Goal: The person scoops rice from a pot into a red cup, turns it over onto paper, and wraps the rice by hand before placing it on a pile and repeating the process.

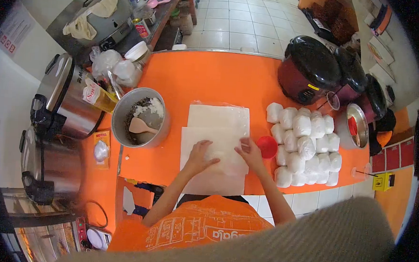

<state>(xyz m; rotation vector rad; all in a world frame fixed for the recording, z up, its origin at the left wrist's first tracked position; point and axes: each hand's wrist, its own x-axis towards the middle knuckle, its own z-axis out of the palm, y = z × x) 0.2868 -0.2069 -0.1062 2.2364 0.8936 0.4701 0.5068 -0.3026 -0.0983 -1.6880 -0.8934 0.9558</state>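
Note:
A stack of pale wrapping paper sheets point(220, 119) lies on the orange table in front of me. My left hand point(199, 158) rests over the sheets with thumb and fingers apart. Its thumb and fingertips border a faint pale patch on the paper, which I cannot make out clearly. My right hand point(250, 154) is at the right edge of the sheets, fingers bent and tips apart, holding nothing that I can see. Just beyond its fingers stands a red bowl point(267, 147). Several white wrapped bundles point(296, 162) are piled to the right of the bowl.
On the left stands a metal pot point(117, 120) with some rice and a wooden paddle point(141, 126). Large cookers point(56, 165) line the left side. Dark rice cookers point(309, 70) and a metal bowl point(346, 137) stand at the right. An oil pouch point(99, 95) leans behind the pot.

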